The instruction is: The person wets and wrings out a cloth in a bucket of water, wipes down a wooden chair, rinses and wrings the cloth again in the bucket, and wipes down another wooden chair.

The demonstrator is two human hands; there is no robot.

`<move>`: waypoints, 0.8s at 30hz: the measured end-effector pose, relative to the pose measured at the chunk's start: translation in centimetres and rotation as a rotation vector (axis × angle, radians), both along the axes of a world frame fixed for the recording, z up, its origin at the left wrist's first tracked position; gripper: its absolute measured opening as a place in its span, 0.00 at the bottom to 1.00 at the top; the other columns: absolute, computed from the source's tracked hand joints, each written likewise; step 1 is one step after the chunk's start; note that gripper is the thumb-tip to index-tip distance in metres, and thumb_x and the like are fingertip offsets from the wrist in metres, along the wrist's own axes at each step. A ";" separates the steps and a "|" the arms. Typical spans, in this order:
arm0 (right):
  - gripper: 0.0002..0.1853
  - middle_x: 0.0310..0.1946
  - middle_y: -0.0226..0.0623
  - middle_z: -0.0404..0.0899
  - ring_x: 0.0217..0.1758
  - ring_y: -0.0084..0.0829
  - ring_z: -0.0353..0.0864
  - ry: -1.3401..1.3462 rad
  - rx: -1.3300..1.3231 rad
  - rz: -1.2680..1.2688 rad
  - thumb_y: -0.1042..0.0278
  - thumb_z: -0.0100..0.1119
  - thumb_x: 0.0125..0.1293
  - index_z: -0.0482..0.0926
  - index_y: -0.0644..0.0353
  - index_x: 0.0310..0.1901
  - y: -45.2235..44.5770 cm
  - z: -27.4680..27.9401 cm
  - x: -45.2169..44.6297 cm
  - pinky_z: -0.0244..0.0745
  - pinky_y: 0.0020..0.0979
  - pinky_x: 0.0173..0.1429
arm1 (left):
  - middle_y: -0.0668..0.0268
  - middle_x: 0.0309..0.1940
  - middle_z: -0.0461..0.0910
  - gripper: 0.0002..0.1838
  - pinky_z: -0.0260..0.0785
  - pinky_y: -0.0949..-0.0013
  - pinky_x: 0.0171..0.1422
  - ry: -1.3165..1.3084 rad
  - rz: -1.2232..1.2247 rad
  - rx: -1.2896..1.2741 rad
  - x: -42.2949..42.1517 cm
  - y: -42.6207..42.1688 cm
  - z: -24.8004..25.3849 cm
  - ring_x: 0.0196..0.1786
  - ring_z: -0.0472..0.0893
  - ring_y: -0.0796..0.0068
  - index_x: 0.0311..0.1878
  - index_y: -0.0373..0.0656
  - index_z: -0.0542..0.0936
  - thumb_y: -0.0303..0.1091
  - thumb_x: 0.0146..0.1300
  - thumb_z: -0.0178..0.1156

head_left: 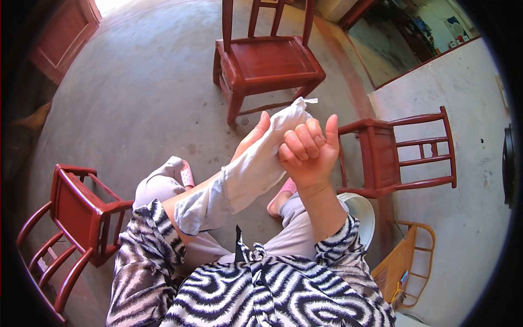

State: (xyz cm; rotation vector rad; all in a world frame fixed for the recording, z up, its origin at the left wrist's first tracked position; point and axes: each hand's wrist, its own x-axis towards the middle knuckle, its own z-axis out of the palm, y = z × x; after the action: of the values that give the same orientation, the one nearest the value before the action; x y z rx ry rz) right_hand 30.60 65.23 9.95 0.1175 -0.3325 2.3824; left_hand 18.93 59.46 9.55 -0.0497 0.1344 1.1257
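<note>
A white cloth piece [253, 177], like a small garment, stretches slantwise over my left hand and forearm, its greyish hem hanging near the sleeve. A small white tag [311, 101] sticks out at its far tip. Of my left hand [255, 135] only the thumb and the side show; the thumb points outward, and the cloth covers the fingers. My right hand [311, 152] is closed against the right edge of the cloth, its fingers curled in and its thumb raised. Exactly how much cloth lies inside that grip is hidden.
Red wooden chairs stand ahead [272, 62], at the left [81, 212] and by the right wall [381, 155]. A white bucket [362, 215] is beside my right knee, with a bamboo chair [400, 261] behind it. My feet wear pink shoes [187, 174].
</note>
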 end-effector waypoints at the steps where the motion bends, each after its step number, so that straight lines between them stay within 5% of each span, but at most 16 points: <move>1: 0.28 0.11 0.26 0.55 0.19 0.23 0.53 -0.025 0.020 -0.006 0.40 0.31 0.68 0.62 0.54 0.18 -0.1 0.2 -0.1 0.54 0.25 0.23 | 0.63 0.36 0.75 0.34 0.71 0.70 0.42 0.001 0.024 0.017 0.1 -0.1 0.2 0.36 0.76 0.74 0.57 0.43 0.67 0.63 0.64 0.34; 3: 0.27 0.11 0.25 0.55 0.18 0.23 0.54 -0.052 0.037 -0.012 0.41 0.32 0.68 0.61 0.53 0.18 -0.1 0.2 -0.1 0.54 0.25 0.23 | 0.63 0.35 0.75 0.34 0.71 0.71 0.41 0.001 0.048 0.032 0.1 -0.2 -0.1 0.35 0.75 0.75 0.57 0.43 0.67 0.63 0.64 0.34; 5: 0.28 0.11 0.25 0.56 0.17 0.23 0.54 -0.053 0.065 -0.006 0.40 0.32 0.68 0.61 0.53 0.18 -0.1 0.1 -0.2 0.55 0.25 0.23 | 0.61 0.47 0.72 0.36 0.67 0.67 0.55 0.074 0.038 0.154 0.0 -0.2 -1.1 0.48 0.74 0.73 0.61 0.42 0.62 0.64 0.64 0.35; 9: 0.30 0.11 0.27 0.57 0.18 0.25 0.56 -0.012 0.070 0.028 0.37 0.30 0.67 0.64 0.54 0.18 -0.1 -0.3 -0.2 0.56 0.26 0.23 | 0.60 0.48 0.71 0.36 0.66 0.69 0.56 -0.012 -0.039 0.226 -0.2 0.0 -2.1 0.49 0.73 0.72 0.60 0.40 0.62 0.63 0.64 0.35; 15: 0.30 0.10 0.28 0.60 0.16 0.27 0.60 -0.021 0.115 0.052 0.37 0.29 0.67 0.64 0.54 0.18 -0.3 -0.4 0.0 0.58 0.27 0.19 | 0.57 0.48 0.71 0.35 0.69 0.69 0.53 0.384 0.045 0.179 0.5 -0.2 -1.8 0.48 0.74 0.72 0.59 0.37 0.63 0.61 0.65 0.37; 18: 0.31 0.10 0.28 0.60 0.15 0.26 0.60 -0.030 0.128 0.046 0.37 0.29 0.67 0.64 0.54 0.18 -0.3 -0.5 0.0 0.58 0.27 0.18 | 0.56 0.46 0.72 0.33 0.69 0.69 0.52 0.531 0.087 0.206 0.5 -0.4 -0.9 0.47 0.74 0.71 0.57 0.35 0.64 0.59 0.65 0.39; 20: 0.31 0.10 0.29 0.61 0.15 0.26 0.60 -0.009 0.159 0.065 0.37 0.28 0.67 0.65 0.54 0.18 -0.3 -0.5 0.1 0.59 0.27 0.18 | 0.68 0.26 0.74 0.25 0.65 0.79 0.39 0.532 0.173 0.095 1.0 -0.5 -0.2 0.31 0.71 0.83 0.50 0.36 0.71 0.51 0.69 0.39; 24: 0.31 0.11 0.29 0.61 0.15 0.26 0.60 -0.008 0.170 0.069 0.36 0.28 0.67 0.65 0.54 0.19 -0.4 -0.6 0.1 0.59 0.28 0.19 | 0.68 0.27 0.74 0.25 0.65 0.80 0.39 0.421 0.189 0.137 1.2 -0.6 0.1 0.31 0.71 0.83 0.52 0.36 0.70 0.50 0.69 0.40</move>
State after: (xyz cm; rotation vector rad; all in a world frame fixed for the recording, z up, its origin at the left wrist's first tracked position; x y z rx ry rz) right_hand 30.72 64.88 9.36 0.2005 -0.5428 2.4207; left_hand 20.15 58.84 9.65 0.3046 0.4345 1.3207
